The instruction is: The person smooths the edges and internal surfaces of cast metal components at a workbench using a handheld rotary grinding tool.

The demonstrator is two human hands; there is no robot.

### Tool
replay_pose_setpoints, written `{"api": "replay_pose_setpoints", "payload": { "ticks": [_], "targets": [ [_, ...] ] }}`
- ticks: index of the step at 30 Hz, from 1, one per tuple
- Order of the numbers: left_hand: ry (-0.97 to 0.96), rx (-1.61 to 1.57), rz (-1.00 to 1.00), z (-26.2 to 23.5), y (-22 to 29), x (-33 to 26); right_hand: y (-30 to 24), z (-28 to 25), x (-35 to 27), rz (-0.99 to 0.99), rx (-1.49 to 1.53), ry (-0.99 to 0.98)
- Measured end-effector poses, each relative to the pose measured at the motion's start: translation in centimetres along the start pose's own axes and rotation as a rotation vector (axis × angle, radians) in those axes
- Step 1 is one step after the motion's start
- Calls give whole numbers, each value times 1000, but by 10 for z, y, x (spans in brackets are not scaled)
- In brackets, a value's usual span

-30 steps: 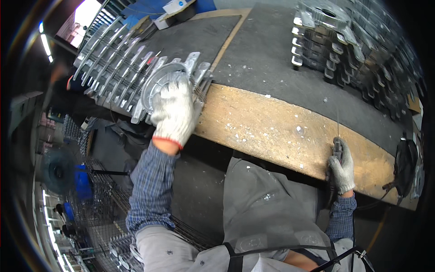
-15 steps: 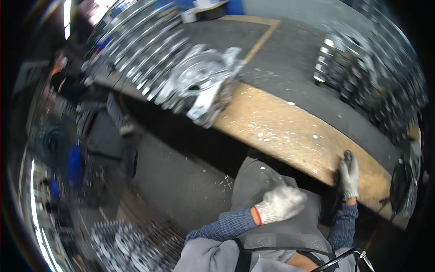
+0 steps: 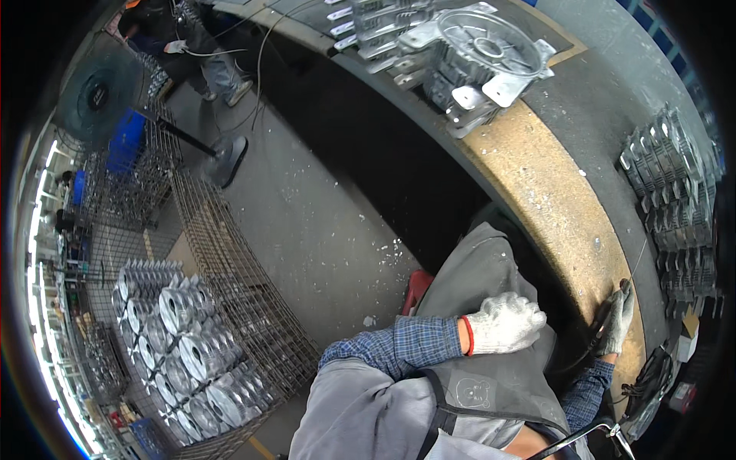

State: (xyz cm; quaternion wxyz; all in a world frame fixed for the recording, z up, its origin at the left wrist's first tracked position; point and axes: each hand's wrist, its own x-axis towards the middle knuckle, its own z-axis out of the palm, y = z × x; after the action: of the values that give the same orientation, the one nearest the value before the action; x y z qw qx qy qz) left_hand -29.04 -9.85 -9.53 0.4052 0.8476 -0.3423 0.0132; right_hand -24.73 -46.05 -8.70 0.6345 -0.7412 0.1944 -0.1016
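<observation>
My left hand (image 3: 506, 323), in a white knit glove with a red cuff, is curled into a fist over my grey apron (image 3: 479, 276). The inside of that fist is hidden, so I cannot see whether anything is in it. By the wooden front strip of the curved bench (image 3: 537, 180), my right hand (image 3: 618, 326), also gloved, is closed round a slim dark hand tool (image 3: 601, 323). A thin rod seems to stick out from the tool's far end. Farther along the bench, a round-topped cast metal housing (image 3: 491, 47) rests on other metal parts, away from both hands.
Stacked metal castings (image 3: 671, 199) stand at the bench's right. On the left, a wire-mesh basket (image 3: 230, 253) holds rows of finned castings (image 3: 192, 353). A pedestal fan (image 3: 100, 96) stands beyond it, near another person (image 3: 203, 57). A black bag-like item (image 3: 652, 383) lies right of my right hand.
My view has swung left, bringing the basket and fan into fuller sight. The bench and housing now appear farther up and right. My left hand stays fisted; my right stays by the bench.
</observation>
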Motion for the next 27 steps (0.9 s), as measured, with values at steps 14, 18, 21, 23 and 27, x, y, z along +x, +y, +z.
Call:
{"api": "replay_pose_setpoints", "payload": {
  "ticks": [14,18,21,23,27],
  "targets": [
    [-17,-23,-16,5,-2,-9,0,7,-1,-22,-37,75],
    [-10,-30,-23,3,-3,-10,6,-1,8,-40,-78,96],
    [-25,-24,-25,2,-4,-8,19,-12,17,-71,-54,116],
    [-43,-20,-29,1,-3,-6,21,-20,18,-76,-72,74],
    [-69,-2,-42,-2,-3,-8,12,-18,10,-12,-115,-47]
  ]
}}
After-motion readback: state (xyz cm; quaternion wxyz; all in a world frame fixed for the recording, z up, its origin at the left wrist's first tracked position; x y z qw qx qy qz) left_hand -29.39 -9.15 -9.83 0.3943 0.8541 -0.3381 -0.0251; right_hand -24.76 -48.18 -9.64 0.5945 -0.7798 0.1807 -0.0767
